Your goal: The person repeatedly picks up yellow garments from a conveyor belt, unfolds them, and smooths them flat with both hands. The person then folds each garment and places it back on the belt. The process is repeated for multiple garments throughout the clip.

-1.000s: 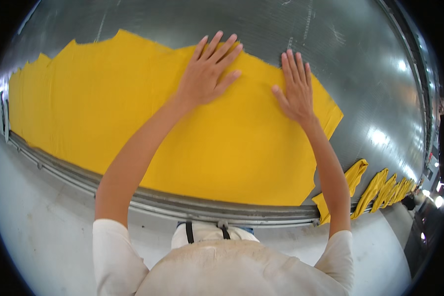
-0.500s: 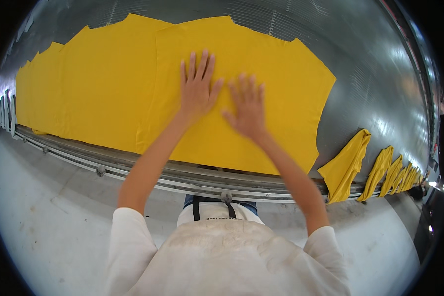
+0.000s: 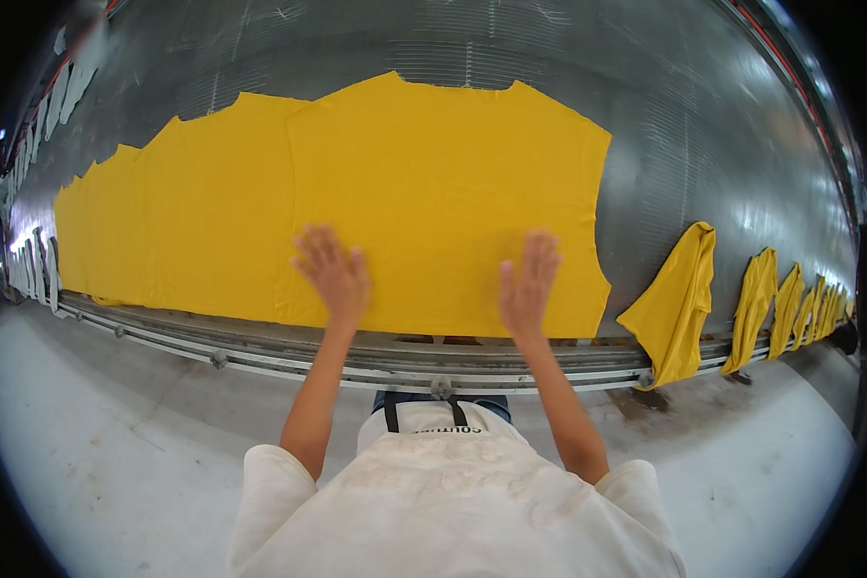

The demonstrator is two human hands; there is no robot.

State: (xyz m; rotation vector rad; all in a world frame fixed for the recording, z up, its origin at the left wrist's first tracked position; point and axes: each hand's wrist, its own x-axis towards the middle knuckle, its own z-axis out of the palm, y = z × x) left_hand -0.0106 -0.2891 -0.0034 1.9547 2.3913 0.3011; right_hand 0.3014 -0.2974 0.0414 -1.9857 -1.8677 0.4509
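A yellow cut fabric panel, shaped like the body of a shirt, lies flat on the grey metal table. My left hand is over the panel's lower left part, palm down with its fingers outstretched. Near the lower right part is my right hand, also flat and open. Both are slightly blurred, and neither holds anything; whether the palms press on the cloth I cannot tell. To the left, more yellow panels lie in a row, their edges meeting or overlapping.
Right of the panel, a folded yellow piece drapes over the table's near edge, with several similar pieces beyond it. A metal rail with knobs runs along that edge. White strips hang at the far left.
Both hands have come down the panel toward the near edge and moved apart, the left one leftward and the right one rightward. The view has shifted; the cloth appears still flat.
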